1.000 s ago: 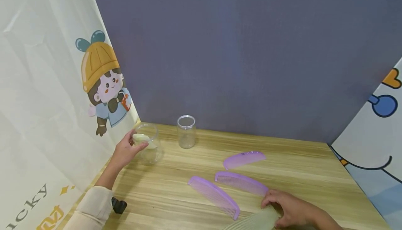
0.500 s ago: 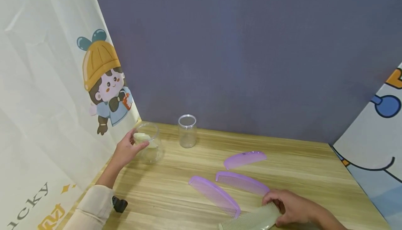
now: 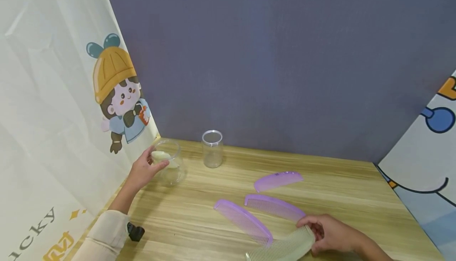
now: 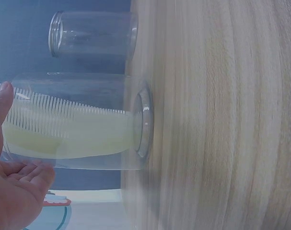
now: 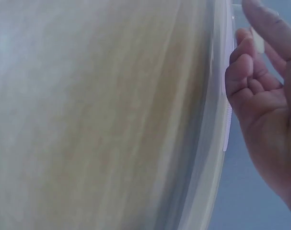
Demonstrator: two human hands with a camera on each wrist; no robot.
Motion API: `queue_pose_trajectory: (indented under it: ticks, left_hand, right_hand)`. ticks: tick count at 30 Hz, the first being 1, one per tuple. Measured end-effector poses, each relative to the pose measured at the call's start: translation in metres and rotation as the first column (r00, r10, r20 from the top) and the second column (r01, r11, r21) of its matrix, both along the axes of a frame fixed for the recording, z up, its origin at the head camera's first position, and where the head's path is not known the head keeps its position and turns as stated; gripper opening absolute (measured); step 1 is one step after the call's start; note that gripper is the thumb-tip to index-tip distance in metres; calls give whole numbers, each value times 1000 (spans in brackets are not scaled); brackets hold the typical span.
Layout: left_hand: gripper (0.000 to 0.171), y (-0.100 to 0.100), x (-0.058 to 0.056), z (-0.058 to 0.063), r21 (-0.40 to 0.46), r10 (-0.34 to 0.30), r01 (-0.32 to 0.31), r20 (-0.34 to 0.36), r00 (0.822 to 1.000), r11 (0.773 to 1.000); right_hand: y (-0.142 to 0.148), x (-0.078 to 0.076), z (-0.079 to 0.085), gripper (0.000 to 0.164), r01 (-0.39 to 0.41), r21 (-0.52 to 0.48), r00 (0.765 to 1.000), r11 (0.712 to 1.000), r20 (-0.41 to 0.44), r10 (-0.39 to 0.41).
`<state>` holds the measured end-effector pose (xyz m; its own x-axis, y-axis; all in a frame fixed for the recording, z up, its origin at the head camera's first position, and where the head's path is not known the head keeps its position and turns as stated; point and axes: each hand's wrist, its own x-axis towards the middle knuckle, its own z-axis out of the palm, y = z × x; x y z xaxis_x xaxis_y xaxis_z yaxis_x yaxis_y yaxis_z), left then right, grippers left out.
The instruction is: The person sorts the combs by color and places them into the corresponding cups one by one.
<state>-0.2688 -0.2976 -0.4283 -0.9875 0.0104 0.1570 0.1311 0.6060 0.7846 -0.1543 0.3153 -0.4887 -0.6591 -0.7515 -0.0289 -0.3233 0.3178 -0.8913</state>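
Observation:
At the table's left back, my left hand (image 3: 142, 172) holds a clear jar (image 3: 174, 177) by its upper side, with the thumb on one side and the fingers on the other. Inside the jar leans a pale green comb (image 4: 87, 134), its teeth showing through the wall in the left wrist view. My right hand (image 3: 333, 233), near the front of the table, pinches one end of another pale green comb (image 3: 288, 247). This comb slants down to the left, its far tip close to a purple comb (image 3: 244, 221). The right wrist view shows the right hand's curled fingers (image 5: 241, 72).
A second, smaller clear jar (image 3: 212, 156) with a silvery rim stands by the grey back panel (image 3: 256, 63). Two more purple combs lie on the wooden table (image 3: 192, 213), one behind the other. A white printed sheet (image 3: 53, 114) borders the left side.
The pale green comb in my right hand has come up and further into view, with more of its length showing. My left hand and the jar have stayed in place.

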Motion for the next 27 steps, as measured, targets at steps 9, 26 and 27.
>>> queue_pose_trajectory:
  ticks: [9, 26, 27]
  left_hand:
    - [103, -1, -2, 0, 2, 2, -2, -1, 1000, 1000]
    - [101, -1, -1, 0, -7, 8, -8, 3, 1000, 1000]
    - [101, -1, -1, 0, -7, 8, -8, 3, 1000, 1000]
  right_hand:
    - [2, -3, -1, 54, 49, -75, 987, 996, 159, -37]
    - [-4, -11, 4, 56, -27, -298, 963, 954, 247, 105]
    - [-4, -12, 4, 55, -28, -302, 963, 953, 246, 107]
